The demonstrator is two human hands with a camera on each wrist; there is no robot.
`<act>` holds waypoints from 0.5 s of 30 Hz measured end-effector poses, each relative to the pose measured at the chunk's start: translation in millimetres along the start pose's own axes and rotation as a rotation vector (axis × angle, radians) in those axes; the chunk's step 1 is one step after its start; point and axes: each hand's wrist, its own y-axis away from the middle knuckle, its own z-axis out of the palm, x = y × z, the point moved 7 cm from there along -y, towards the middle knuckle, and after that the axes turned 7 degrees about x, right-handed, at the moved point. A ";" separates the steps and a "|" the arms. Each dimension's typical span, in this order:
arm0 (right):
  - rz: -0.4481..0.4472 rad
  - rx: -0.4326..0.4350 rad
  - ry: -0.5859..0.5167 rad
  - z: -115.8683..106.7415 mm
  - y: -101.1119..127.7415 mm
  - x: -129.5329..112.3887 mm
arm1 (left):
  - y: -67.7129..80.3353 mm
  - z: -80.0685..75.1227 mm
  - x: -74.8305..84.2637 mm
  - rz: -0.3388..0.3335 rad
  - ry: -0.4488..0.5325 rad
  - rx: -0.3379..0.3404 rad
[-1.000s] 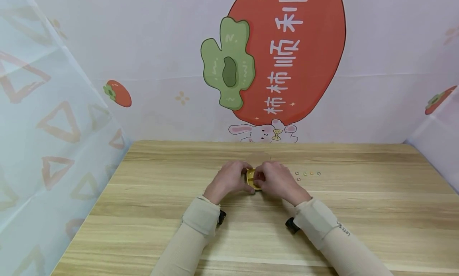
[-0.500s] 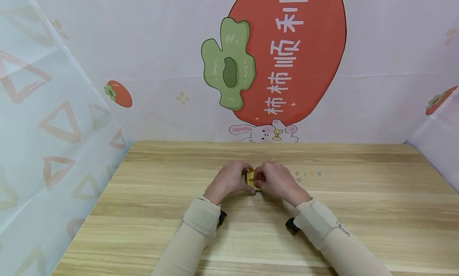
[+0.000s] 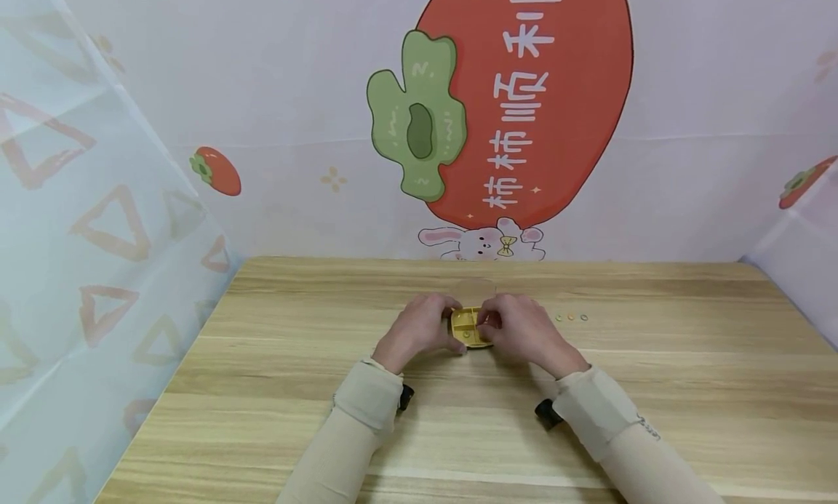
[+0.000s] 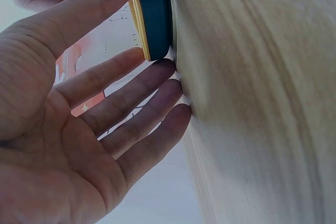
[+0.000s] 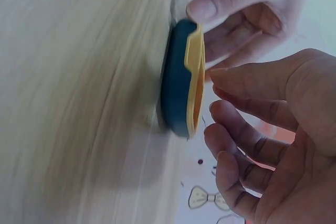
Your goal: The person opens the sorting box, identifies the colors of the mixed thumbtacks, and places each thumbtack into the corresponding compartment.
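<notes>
A small compartment box [image 3: 463,328] with a yellow divided inside stands on the wooden table; its outer shell [image 5: 176,85] shows dark teal in the right wrist view. My left hand [image 3: 424,325] holds its left end between thumb and index finger, the other fingers spread below in the left wrist view. A tiny ring [image 3: 466,334] lies in the near-left compartment. Over the box's right side is my right hand [image 3: 520,328], fingers loosely bent, thumb and index fingertips close together at the yellow rim [image 5: 194,98]. Nothing shows between them. The right-hand compartments are partly hidden.
Three small rings, greenish [image 3: 559,318], orange [image 3: 571,317] and dark [image 3: 584,318], lie in a row right of the right hand. A clear rounded piece [image 3: 474,287] sits behind the box. A printed cloth backdrop [image 3: 294,198] rises at the table's back edge.
My right hand has moved right from the box's middle, uncovering the compartments and the ring inside. It now hides two rings on the table seen before. The left hand stays put.
</notes>
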 end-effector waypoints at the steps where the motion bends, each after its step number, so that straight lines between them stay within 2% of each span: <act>1: 0.004 0.002 0.001 -1.7 0.9 2.5 | -0.1 0.0 0.0 -0.003 -0.001 0.000; 15: -0.002 0.052 -0.036 -15.7 10.8 22.3 | -0.4 0.9 -0.8 -0.020 -0.004 0.003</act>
